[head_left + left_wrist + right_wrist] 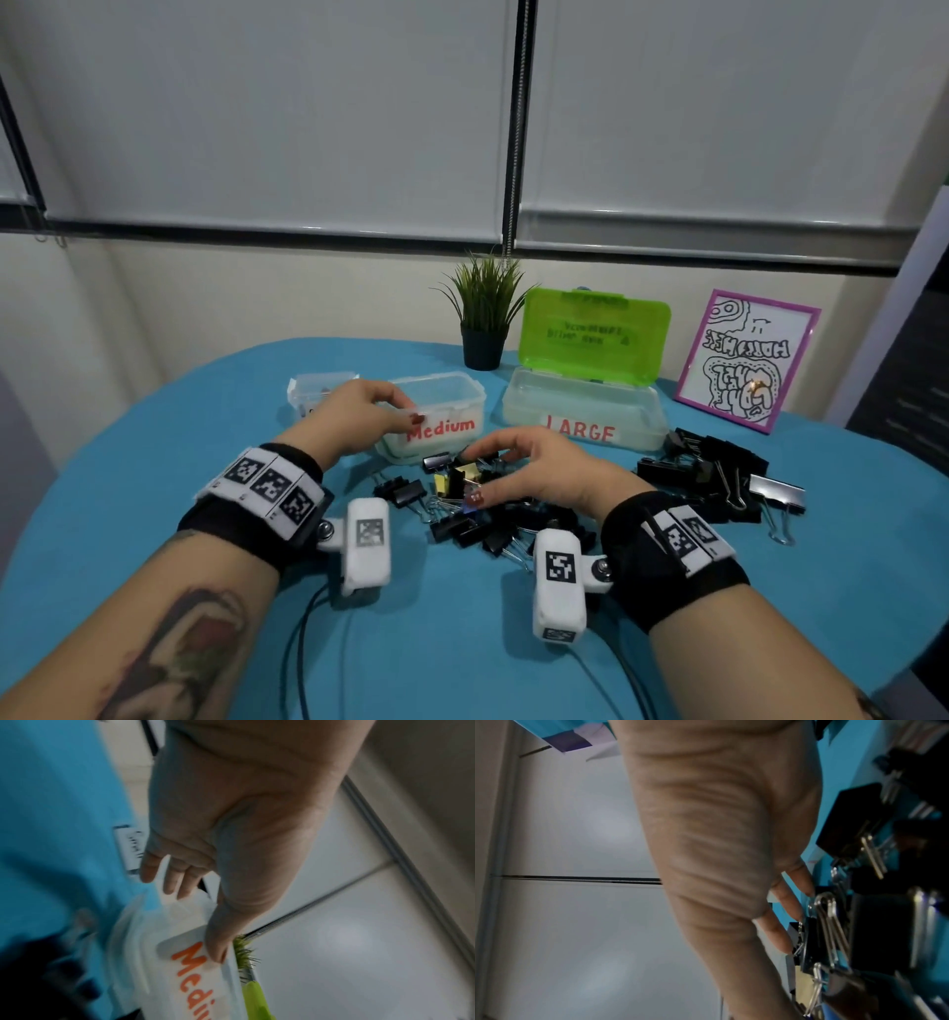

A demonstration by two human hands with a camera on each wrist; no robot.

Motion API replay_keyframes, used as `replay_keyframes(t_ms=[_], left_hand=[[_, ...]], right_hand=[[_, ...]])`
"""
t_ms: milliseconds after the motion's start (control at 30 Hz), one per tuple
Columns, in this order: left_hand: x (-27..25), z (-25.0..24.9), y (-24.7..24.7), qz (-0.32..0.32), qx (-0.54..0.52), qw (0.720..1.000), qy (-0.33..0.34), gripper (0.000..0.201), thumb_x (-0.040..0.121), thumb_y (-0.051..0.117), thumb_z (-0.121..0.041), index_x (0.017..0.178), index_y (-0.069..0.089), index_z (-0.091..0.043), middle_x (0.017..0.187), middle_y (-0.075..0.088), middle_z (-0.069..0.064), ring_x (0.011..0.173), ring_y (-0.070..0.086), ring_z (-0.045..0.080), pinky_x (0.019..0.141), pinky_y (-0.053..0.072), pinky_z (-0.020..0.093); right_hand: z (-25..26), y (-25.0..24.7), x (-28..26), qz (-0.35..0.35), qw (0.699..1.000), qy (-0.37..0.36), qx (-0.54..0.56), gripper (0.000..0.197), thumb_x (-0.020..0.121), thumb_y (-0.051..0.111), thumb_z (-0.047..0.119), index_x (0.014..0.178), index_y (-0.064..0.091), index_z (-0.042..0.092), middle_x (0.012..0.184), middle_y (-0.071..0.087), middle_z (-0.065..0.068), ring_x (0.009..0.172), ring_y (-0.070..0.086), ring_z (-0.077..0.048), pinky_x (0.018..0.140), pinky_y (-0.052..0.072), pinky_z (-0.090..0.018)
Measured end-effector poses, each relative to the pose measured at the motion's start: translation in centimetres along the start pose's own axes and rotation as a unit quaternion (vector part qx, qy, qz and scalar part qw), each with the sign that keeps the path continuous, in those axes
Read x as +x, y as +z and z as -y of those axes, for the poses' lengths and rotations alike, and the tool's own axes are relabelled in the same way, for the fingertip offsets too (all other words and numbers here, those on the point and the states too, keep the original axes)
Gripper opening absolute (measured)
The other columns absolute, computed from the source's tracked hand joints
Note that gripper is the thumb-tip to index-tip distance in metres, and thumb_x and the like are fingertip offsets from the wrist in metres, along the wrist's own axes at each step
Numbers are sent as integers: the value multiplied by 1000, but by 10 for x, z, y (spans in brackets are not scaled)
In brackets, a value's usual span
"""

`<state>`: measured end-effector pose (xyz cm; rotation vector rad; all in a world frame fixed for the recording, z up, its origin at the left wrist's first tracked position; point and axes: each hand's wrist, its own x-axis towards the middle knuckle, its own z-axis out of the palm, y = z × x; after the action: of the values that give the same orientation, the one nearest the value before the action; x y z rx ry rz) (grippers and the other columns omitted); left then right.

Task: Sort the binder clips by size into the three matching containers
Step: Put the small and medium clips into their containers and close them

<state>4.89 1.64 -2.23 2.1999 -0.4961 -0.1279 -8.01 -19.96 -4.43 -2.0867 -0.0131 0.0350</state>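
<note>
A heap of small and medium black binder clips [482, 514] lies at the table's middle, with a yellow one among them. Large clips [708, 473] are heaped to the right. Behind stand three clear containers: small [321, 390], "Medium" [436, 411] and "LARGE" [580, 411], the last with a green lid [595, 334] raised. My left hand [405, 408] hovers at the Medium box's front left corner, fingers relaxed, thumb by the label [190, 963]; I see nothing in it. My right hand [478, 475] is spread over the heap, fingertips [795, 912] touching clips [875, 927].
A potted plant [482, 318] and a purple-framed drawing [747, 360] stand at the back against the wall. The blue tablecloth [154, 462] covers a rounded table. Cables trail from the wrist cameras toward the near edge.
</note>
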Motion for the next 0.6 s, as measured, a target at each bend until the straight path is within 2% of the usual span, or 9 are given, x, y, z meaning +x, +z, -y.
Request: replay_keyframes(t_ms=[67, 100, 200, 267, 333, 400, 467, 533, 600], left_hand=[[1, 8, 1, -16, -49, 999, 6, 12, 81, 80, -29, 78, 73, -20, 70, 58, -3, 68, 48, 18, 60, 38, 26], [2, 11, 1, -24, -71, 997, 12, 12, 80, 81, -28, 77, 73, -21, 74, 61, -2, 71, 51, 18, 63, 40, 27], [5, 13, 0, -30, -118, 992, 33, 13, 77, 84, -26, 74, 71, -27, 97, 72, 0, 97, 62, 18, 87, 48, 36], [3, 10, 1, -36, -133, 989, 47, 16, 77, 84, -26, 72, 69, -28, 105, 73, 3, 105, 63, 21, 93, 46, 40], [-1, 4, 1, -40, -165, 983, 64, 21, 74, 86, -22, 70, 66, -23, 101, 74, 7, 104, 67, 24, 93, 49, 39], [-7, -1, 0, -23, -222, 971, 81, 25, 74, 85, -9, 70, 61, -15, 88, 76, 15, 91, 73, 29, 82, 57, 33], [-13, -7, -1, -9, -248, 965, 87, 29, 74, 82, 1, 70, 55, -9, 76, 73, 17, 78, 74, 26, 60, 55, 22], [-18, -13, 0, 1, -256, 963, 89, 33, 74, 80, 8, 67, 51, -7, 67, 71, 12, 67, 74, 18, 49, 50, 17], [-19, -15, 0, -5, -258, 962, 86, 36, 73, 78, 11, 65, 48, -7, 58, 71, 3, 59, 71, 8, 47, 49, 16]], right_hand=[[4, -1, -5, 22, 999, 4, -30, 55, 64, 94, 20, 115, 73, 30, 113, 68, 11, 97, 62, 2, 70, 45, -2], [5, 0, -6, 33, 998, 6, -51, 59, 63, 95, 22, 116, 72, 34, 117, 65, 15, 105, 59, 3, 76, 42, -2], [7, 4, -7, 52, 992, -2, -114, 67, 57, 97, 30, 117, 69, 42, 132, 58, 17, 124, 50, -2, 97, 37, -15], [6, 5, -6, 45, 992, -15, -120, 64, 58, 97, 29, 115, 71, 41, 128, 59, 15, 119, 52, -4, 95, 40, -15], [6, 7, -2, 26, 992, -22, -124, 54, 59, 96, 30, 108, 75, 40, 121, 62, 4, 105, 55, -10, 89, 47, -22], [3, 9, 3, 14, 992, -25, -122, 44, 59, 94, 33, 99, 77, 40, 113, 64, -16, 87, 54, -17, 80, 49, -34], [0, 10, 5, 11, 994, -28, -107, 31, 64, 89, 26, 91, 79, 36, 96, 66, -25, 77, 51, -22, 71, 45, -35], [-1, 10, 7, 10, 995, -26, -95, 24, 70, 86, 13, 87, 79, 28, 79, 64, -15, 73, 50, -22, 68, 43, -33], [0, 9, 5, 0, 996, -25, -80, 22, 72, 86, 8, 89, 79, 20, 73, 64, 1, 72, 50, -20, 65, 44, -26]])
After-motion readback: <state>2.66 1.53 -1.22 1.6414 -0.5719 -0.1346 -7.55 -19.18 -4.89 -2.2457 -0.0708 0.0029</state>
